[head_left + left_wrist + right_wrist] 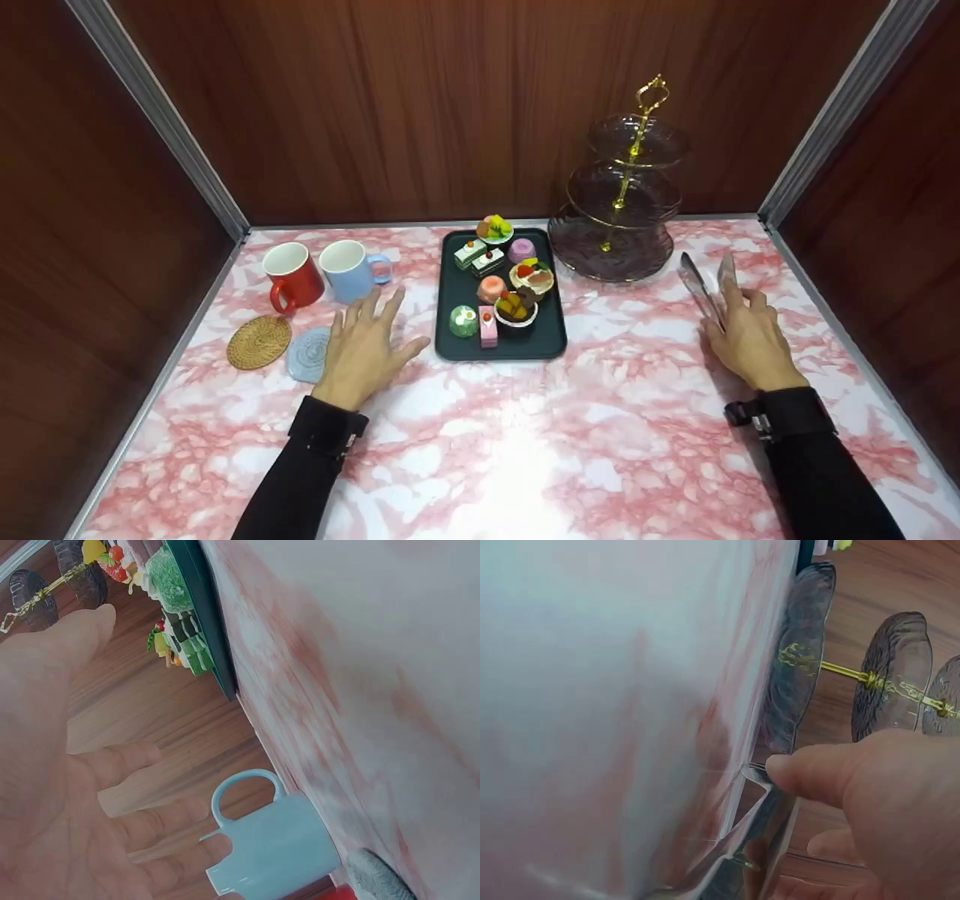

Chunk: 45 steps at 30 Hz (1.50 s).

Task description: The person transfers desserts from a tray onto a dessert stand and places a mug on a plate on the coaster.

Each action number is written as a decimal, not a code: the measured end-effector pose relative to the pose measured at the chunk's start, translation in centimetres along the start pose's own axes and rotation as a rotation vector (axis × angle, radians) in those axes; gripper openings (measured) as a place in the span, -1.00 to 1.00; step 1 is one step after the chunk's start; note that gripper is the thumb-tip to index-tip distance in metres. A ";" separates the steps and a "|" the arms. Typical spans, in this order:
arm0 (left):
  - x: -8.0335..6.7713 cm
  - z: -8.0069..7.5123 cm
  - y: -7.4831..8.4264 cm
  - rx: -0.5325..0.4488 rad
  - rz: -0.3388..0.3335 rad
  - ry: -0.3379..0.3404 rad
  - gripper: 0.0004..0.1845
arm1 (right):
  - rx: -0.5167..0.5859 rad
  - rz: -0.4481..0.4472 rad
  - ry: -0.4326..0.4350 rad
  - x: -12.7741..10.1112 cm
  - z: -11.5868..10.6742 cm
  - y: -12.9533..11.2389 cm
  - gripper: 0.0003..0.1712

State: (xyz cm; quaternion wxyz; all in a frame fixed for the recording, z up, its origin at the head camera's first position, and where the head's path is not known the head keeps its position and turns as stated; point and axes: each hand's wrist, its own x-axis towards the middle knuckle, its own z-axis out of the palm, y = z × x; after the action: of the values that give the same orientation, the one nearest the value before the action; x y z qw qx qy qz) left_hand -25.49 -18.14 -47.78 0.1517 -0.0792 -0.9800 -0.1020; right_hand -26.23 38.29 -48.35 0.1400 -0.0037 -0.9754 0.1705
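My left hand (386, 324) lies flat with spread, straight fingers on the pink marble table (525, 450), just left of a black tray (452, 346) and beside a blue coaster (306, 355). It holds nothing; in the left wrist view the open palm (60, 787) faces a light blue mug (274, 851). My right hand (718, 307) holds clear tongs (697, 285) lying on the table at the right, thumb on one arm and index finger on the other. In the right wrist view the thumb (817, 772) presses on the tongs (757, 840).
The tray carries several small toy cakes (502, 292). A three-tier glass stand (622, 217) with a gold stem stands behind the tongs. A red mug (294, 276), a blue mug (349, 270) and a wicker coaster (259, 342) sit at the left. Wooden walls enclose three sides.
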 end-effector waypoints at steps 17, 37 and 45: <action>-0.4 0.0 1.0 -0.025 0.007 -0.022 -0.16 | 0.023 0.020 0.007 -0.1 0.5 0.3 -0.10; -0.3 -0.3 3.0 -0.048 0.063 -0.024 -0.27 | 0.035 0.031 0.006 -0.1 0.2 0.6 -0.15; 0.0 -0.8 3.5 -0.063 0.066 -0.020 -0.29 | 0.046 0.034 0.021 -0.1 0.0 0.7 -0.14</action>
State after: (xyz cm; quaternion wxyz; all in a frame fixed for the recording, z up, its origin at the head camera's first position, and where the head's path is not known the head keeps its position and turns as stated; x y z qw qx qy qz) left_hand -24.63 -14.93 -46.44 0.1427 -0.1171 -0.9746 -0.1268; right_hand -26.15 38.98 -48.61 0.1471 -0.0190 -0.9695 0.1953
